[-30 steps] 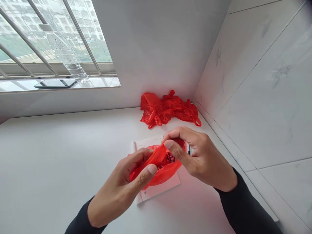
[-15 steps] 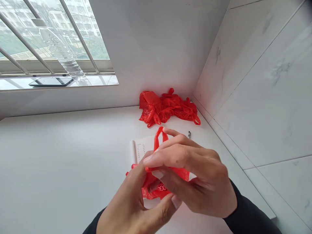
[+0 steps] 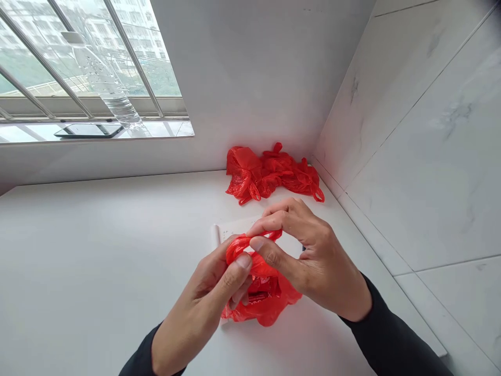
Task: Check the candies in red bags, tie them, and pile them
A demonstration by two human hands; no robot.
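Firstly, one heap of red plastic bags (image 3: 270, 175), crumpled, lying at the back of a white table (image 3: 97, 261); all places below are reckoned from it. Item: one red bag (image 3: 270, 316), on the near side of the heap, well apart from it, its body hanging below and between the two hands; a darker, patterned object shows inside, too obscured to identify. Whether the bag's underside touches what lies beneath cannot be told. Item: its handle (image 3: 234, 249), a gathered red strip, long axis left to right, curving up from the left thumb and bearing toward the heap at its right end. Item: left hand (image 3: 203, 297), nearer side of the heap and to its left, pinching the strip's left bend between thumb and fingers; its lower fingers lie against the bag's body, making it the nearer hand to the contents. Item: right hand (image 3: 313, 261), closer to the heap than its fellow, thumb and fingertips closed on the strip farther along, just beside the left thumb. Item: one notebook (image 3: 234, 228), between heap and bag, mostly covered. Item: one clear bottle (image 3: 104, 86) and one flat dark-edged device (image 3: 89, 130), on the windowsill, left of the heap and beyond it.
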